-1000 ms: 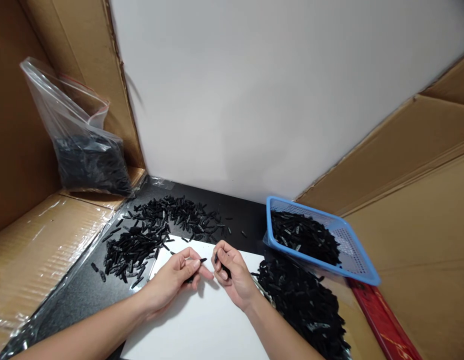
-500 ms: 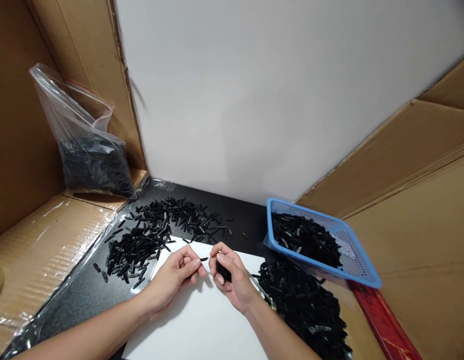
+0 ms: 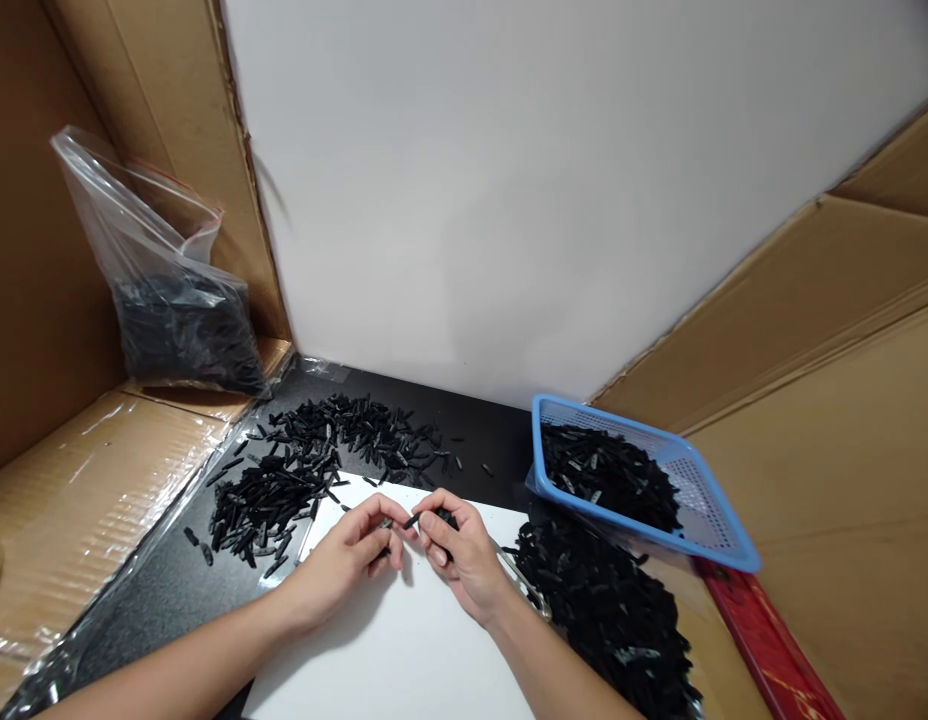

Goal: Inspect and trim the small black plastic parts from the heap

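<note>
Two bare hands at work above a white board (image 3: 404,650). The right hand (image 3: 464,555), over the board's far part, pinches a slim black stick (image 3: 412,520) between thumb and fingers, its curled fingers also enclosing a dark bunch (image 3: 447,518). The left hand (image 3: 363,545), just beside it above the board, is loosely curved, a dark piece (image 3: 387,523) showing among its fingers; whether it grips this cannot be told. Left of and beyond the board: a loose heap (image 3: 261,495) of similar sticks. Right of the board: a denser black pile (image 3: 606,610) and, farther back, a blue basket (image 3: 700,490) holding more.
</note>
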The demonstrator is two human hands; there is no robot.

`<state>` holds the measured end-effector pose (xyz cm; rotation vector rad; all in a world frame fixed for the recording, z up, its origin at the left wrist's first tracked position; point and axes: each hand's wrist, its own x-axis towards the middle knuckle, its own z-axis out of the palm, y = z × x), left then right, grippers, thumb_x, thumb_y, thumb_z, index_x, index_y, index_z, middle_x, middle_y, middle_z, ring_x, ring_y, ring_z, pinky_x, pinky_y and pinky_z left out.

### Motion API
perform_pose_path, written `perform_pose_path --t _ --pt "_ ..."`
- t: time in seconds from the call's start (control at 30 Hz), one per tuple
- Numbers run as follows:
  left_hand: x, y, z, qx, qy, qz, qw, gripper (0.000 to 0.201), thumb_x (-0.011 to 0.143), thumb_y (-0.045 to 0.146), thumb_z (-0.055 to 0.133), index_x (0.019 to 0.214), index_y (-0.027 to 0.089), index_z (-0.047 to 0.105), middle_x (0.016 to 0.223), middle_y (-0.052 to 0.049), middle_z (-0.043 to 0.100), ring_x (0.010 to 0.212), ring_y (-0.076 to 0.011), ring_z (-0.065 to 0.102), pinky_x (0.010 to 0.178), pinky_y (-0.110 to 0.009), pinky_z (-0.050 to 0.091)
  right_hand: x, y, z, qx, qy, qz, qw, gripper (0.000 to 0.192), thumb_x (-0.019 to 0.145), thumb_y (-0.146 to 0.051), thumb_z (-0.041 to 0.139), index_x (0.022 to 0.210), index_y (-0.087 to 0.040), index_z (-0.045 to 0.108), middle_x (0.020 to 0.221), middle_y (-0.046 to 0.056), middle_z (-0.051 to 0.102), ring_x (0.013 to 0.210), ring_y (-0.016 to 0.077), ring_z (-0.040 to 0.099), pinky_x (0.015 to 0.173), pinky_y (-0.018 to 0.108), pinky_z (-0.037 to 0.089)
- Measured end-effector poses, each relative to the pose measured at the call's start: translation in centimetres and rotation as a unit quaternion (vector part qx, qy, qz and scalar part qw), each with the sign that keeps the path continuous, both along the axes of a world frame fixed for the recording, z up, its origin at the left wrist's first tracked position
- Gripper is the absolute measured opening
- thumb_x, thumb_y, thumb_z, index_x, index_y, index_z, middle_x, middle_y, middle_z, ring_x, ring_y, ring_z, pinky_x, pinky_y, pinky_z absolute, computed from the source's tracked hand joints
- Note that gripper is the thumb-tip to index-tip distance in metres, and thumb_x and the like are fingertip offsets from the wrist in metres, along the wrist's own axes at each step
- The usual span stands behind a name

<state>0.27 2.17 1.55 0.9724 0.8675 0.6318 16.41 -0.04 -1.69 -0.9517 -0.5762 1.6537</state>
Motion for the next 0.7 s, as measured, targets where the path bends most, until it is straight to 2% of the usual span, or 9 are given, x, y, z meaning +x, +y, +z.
perform_pose_path --t 0.2,0.3,0.43,0.6,0.7 --pt "-0.04 0.31 -0.27 -0.002 0.0 0.004 1.0 0.032 0.079 0.044 0.067 0.096 0.018 0.06 0.054 0.004 0.058 0.05 -0.0107 0.044 0.05 -0.024 0.022 -0.01 -0.01 -0.02 -0.001 0.004 0.004 1.0 0.029 0.064 -0.035 0.084 0.073 -0.016 0.064 0.054 -0.002 0.061 0.037 0.0018 0.033 0.033 0.013 0.015" --pt "-0.07 0.36 -0.34 -0.016 -0.011 0.0 1.0 0.04 0.075 0.046 0.071 0.099 0.018 0.059 0.061 0.002 0.063 0.047 -0.0092 0.046 0.049 -0.023 0.024 0.0 -0.08 -0.08 0.006 0.004 0.005 1.0 0.028 0.066 -0.034 0.083 0.075 -0.016 0.064 0.051 -0.004 0.058 0.037 0.0018 0.032 0.033 0.013 0.015" --pt "-0.03 0.42 -0.5 -0.002 -0.004 -0.004 1.0 0.036 0.076 0.047 0.07 0.091 0.016 0.059 0.071 -0.004 0.071 0.046 -0.0078 0.045 0.049 -0.022 0.027 0.14 -0.17 -0.13 0.016 0.006 0.015 1.0 0.026 0.068 -0.034 0.081 0.077 -0.017 0.064 0.053 -0.004 0.057 0.038 0.0024 0.033 0.033 0.013 0.014" --pt "0.05 0.45 -0.73 0.04 0.01 -0.021 0.999 0.033 0.081 0.048 0.066 0.081 0.018 0.055 0.057 0.0 0.065 0.044 -0.0081 0.043 0.047 -0.022 0.023 0.34 -0.13 0.11 0.036 0.039 0.028 0.998 0.026 0.073 -0.035 0.077 0.073 -0.017 0.058 0.057 -0.003 0.059 0.038 0.0027 0.034 0.032 0.012 0.012" --pt "0.01 0.31 -0.9 0.044 0.004 -0.018 0.999 0.033 0.082 0.049 0.065 0.084 0.019 0.051 0.059 0.001 0.065 0.046 -0.0085 0.043 0.048 -0.022 0.024 0.26 -0.08 0.21 0.047 0.049 0.026 0.997 0.031 0.077 -0.04 0.072 0.068 -0.017 0.053 0.061 -0.003 0.06 0.038 0.0026 0.035 0.032 0.013 0.013"
